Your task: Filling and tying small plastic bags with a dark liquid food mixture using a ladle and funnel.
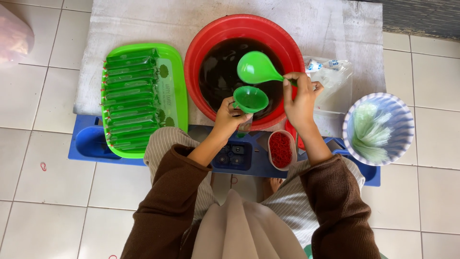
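Holding a green ladle [257,68] by its handle, the right hand [300,99] had its fingers curled shut around the grip, and the ladle's bowl hung over the dark liquid in the red basin [201,43], just above and slightly right of a green funnel [250,99]. The left hand [229,117] was closed around the funnel's lower part and a small clear bag [244,125] beneath it, keeping both at the near rim of the basin; how full the bag was could not be told. The two hands sat close together, the funnel between them and the ladle's bowl just above it. To the left of the basin lay a green tray [175,86] stacked with a row of filled, dark green packets [130,98]. Near the person's lap stood a small container of red rubber bands [281,149], just below the right wrist, on a blue stand [88,142]. Farther right, well apart from the hands, sat a pale patterned bowl [401,115] holding a bundle of empty clear bags [371,132]. A crumpled plastic bag [330,76] lay beside the basin, behind the right hand, on the grey board [143,24] over the tiled floor [48,192]
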